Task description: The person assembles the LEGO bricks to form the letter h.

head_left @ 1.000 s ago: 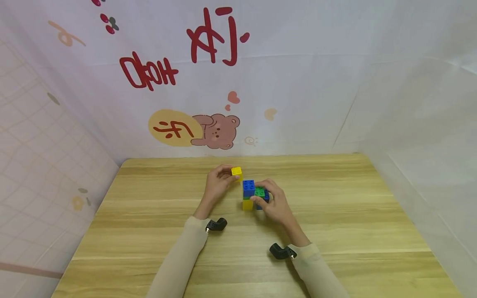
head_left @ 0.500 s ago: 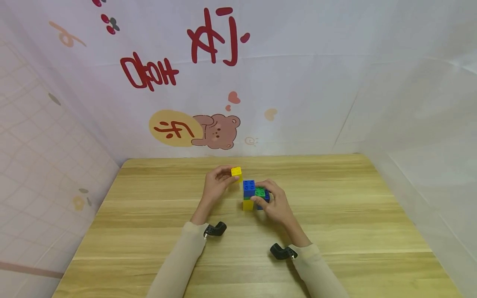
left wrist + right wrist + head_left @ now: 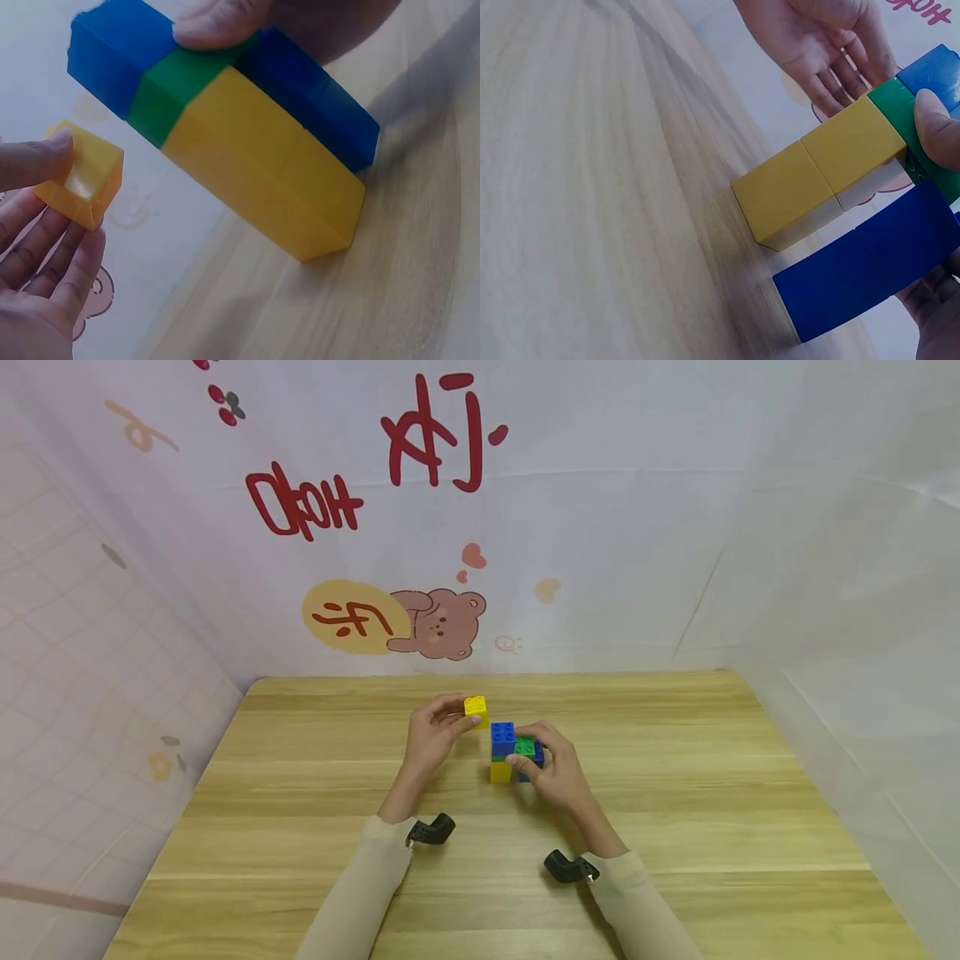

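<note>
My left hand (image 3: 429, 739) pinches a small yellow toy brick (image 3: 475, 704) between thumb and fingers, behind and left of a brick structure. In the left wrist view this yellow brick (image 3: 96, 166) is apart from the structure. Two columns stand side by side with a gap: stacked yellow bricks (image 3: 817, 165) and stacked dark blue bricks (image 3: 866, 259). A green brick (image 3: 176, 86) bridges their tops, and a blue brick (image 3: 502, 739) sits on its left end. My right hand (image 3: 558, 768) grips the structure at the green brick, thumb on its near side.
The structure stands on a wood-grain table (image 3: 675, 793). Behind the table hangs a white printed cloth (image 3: 600, 527) with a bear drawing, and more cloth (image 3: 90, 635) closes off the left side. A black wrist mount (image 3: 432, 829) sticks out from the left sleeve.
My left hand and forearm have drawn slightly back and left, the yellow brick still pinched. The right hand keeps its grip on the structure, and the head view has shifted a little.
</note>
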Available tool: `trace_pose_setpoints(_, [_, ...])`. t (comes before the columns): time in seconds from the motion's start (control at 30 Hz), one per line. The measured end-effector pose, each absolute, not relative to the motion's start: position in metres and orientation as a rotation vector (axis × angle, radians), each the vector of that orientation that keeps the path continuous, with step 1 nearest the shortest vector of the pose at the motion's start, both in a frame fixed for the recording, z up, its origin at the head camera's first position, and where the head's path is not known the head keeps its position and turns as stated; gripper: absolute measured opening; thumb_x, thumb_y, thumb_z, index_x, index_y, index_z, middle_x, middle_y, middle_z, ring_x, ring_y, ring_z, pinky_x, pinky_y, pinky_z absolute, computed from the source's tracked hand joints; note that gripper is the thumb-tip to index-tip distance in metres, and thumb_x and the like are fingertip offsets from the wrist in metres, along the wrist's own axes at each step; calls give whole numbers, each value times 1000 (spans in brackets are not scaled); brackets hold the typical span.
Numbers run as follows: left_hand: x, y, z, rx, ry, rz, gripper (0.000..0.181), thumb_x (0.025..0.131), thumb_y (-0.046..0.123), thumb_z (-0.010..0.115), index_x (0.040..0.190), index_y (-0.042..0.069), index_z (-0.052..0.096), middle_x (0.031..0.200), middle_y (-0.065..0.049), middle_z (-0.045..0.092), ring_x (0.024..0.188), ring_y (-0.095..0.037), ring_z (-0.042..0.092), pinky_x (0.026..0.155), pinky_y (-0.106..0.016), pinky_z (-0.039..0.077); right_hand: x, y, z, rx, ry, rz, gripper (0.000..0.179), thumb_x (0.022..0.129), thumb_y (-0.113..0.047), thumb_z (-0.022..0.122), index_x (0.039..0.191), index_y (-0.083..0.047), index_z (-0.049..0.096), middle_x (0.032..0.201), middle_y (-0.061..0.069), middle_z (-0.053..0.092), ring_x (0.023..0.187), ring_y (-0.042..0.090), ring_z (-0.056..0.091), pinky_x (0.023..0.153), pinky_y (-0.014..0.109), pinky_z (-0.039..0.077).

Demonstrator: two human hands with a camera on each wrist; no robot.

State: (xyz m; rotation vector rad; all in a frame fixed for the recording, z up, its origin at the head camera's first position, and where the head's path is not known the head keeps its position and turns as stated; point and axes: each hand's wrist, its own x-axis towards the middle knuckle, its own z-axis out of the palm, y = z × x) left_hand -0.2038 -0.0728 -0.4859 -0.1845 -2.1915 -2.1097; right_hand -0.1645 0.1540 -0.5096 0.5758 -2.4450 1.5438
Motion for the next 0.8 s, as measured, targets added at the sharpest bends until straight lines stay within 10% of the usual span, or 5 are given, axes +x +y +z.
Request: trace_pose_setpoints(0.8, [-184,-72,-463,-303,-2036,-2172,37,87,1,80,122,-2,70,120,-20,69,101,-20,70,90,-23,62,-165,152,-512,550,-2443,1575,37,88,-14,81,122,-17,69,113,5,69,104,18,60,95,37,52])
